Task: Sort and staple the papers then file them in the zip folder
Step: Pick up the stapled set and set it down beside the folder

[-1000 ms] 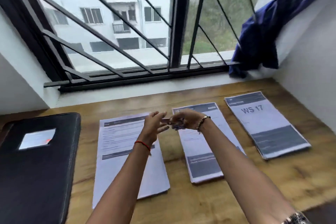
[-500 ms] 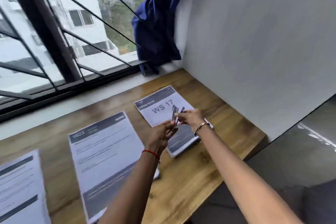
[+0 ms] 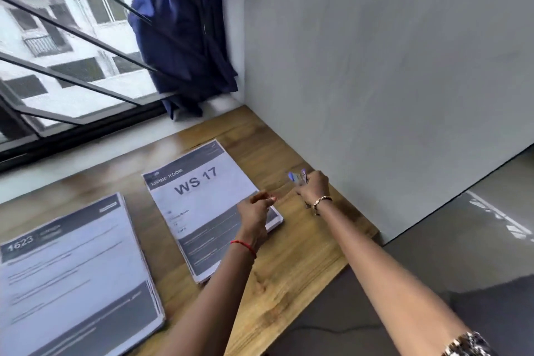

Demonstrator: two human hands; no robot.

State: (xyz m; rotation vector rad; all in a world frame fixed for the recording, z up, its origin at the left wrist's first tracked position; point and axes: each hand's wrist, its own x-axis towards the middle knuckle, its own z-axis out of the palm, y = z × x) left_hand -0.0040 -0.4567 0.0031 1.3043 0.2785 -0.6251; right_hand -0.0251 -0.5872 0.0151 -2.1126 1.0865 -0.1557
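At the far left I see a window with black metal bars. Below it stands the brown wooden table. On the table's near left, a thick stack of white printed sheets with a dark header reading 1623 lies flat. A dark blue cloth hangs bunched in the window's right corner, against the wall.

Right of the first stack, with bare wood between, lies a second stack of white sheets marked LIVING ROOM and WS 17, flat and set at an angle. The left hand, with a thin red thread at its wrist, lies over that stack's right edge near the lower corner. Its grip is curled, fingertips at the paper's edge. I cannot tell whether it pinches a sheet or only touches.

Just right of it, over bare wood, is the right hand, wearing a gold bracelet. Its grip is pinched round a small blue and silver tool, close to the wall. The tool is too blurred for me to name, and I cannot tell whether it touches the wood. The two hands are near each other but apart.

Further right stands the plain grey wall, and past the table's end is a glossy grey floor.
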